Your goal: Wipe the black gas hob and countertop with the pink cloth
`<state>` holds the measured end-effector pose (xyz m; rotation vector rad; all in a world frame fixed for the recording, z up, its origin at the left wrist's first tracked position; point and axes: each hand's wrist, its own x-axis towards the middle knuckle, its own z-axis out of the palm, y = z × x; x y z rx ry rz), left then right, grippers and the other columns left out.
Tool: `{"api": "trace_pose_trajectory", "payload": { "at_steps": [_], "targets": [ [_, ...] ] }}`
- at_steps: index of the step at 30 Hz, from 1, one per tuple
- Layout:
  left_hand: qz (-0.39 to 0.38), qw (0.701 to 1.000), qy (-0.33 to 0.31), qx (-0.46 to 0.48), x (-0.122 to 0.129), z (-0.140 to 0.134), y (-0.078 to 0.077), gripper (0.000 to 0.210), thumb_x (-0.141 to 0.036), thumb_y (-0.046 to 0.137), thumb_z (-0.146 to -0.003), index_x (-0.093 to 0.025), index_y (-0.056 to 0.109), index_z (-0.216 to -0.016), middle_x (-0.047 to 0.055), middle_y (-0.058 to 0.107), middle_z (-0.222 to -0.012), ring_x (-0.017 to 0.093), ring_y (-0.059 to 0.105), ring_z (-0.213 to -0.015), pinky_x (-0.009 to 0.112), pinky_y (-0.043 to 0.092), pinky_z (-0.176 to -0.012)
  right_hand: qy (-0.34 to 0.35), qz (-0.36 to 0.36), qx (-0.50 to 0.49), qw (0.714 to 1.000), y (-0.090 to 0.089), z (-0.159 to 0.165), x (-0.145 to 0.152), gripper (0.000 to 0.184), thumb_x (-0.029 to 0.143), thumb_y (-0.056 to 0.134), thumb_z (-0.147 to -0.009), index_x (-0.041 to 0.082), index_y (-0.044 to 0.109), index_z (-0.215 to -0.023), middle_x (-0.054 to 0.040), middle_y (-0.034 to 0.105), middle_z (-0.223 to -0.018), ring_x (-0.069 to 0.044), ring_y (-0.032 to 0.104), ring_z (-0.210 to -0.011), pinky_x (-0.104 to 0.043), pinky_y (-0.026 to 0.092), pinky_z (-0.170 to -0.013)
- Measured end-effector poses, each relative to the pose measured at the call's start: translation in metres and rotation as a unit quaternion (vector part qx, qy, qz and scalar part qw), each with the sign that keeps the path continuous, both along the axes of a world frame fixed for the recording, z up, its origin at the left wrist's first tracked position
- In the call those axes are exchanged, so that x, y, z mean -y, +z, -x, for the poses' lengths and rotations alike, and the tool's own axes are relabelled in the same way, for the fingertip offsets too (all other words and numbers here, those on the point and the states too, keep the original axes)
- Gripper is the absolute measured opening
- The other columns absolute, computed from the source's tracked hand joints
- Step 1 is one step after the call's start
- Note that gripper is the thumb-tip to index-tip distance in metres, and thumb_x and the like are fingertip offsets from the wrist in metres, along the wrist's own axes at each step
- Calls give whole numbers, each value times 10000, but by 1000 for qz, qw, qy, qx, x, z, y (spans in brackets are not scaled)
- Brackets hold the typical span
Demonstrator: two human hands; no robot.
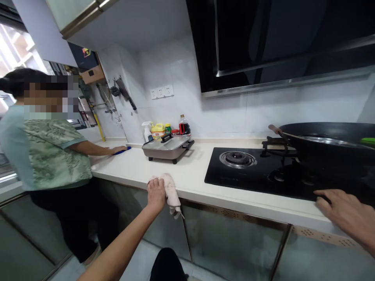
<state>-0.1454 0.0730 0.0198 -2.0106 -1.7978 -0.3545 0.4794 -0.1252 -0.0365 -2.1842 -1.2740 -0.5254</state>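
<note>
My left hand [156,192] presses a pale pink cloth [171,191] against the front edge of the white countertop [193,175]. Part of the cloth hangs down over the cabinet front. My right hand [345,208] rests at the front edge of the black gas hob [234,175], thumb and forefinger apart; its other fingers are partly hidden. Behind my left hand stands an electric pan with a glass lid [166,146]. On the hob's right side sits a large black wok [328,150].
At left, another person [55,152] has a hand on a blue cloth [122,150] on the counter. A spray bottle [147,130], a yellow jug [158,129] and a dark sauce bottle [183,125] stand by the wall. A cleaver [125,93] hangs there. The range hood [278,43] overhangs the hob.
</note>
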Motion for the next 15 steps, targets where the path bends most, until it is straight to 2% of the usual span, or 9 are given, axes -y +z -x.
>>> {"api": "trace_pose_trajectory", "payload": {
  "at_steps": [4,7,9,15],
  "targets": [
    [-1,998,-56,-18,12,-33,-13,700,-185,703,-748,-129,490,-1412,225,520,-1395,386,420,-1363,550,303,-1148,1,69,-3,998,12,9,3,501,461,340,-902,277,733,-1153,-167,647,-1335,-363,593,-1133,-519,423,-867],
    [9,992,-125,-25,28,-76,-21,939,-329,875,-587,-168,491,-1429,204,504,-1419,410,407,-1355,560,287,-1159,-4,95,-8,995,23,18,7,485,428,352,-931,255,721,-1194,-166,636,-1349,-347,578,-1166,-493,417,-888],
    [12,984,-176,-26,40,-111,-25,1020,-420,919,-530,-206,496,-1432,180,506,-1421,401,414,-1337,555,288,-1161,-6,102,-5,995,29,25,9,472,413,359,-943,245,717,-1202,-151,636,-1349,-332,582,-1166,-478,423,-893],
    [-13,939,-343,-25,83,-223,-30,849,-540,817,-714,-179,508,-1418,182,567,-1316,382,477,-1218,559,386,-1049,-10,85,10,996,33,34,10,460,414,359,-930,232,713,-1161,-109,658,-1290,-329,598,-1126,-483,456,-905]
  ]
}}
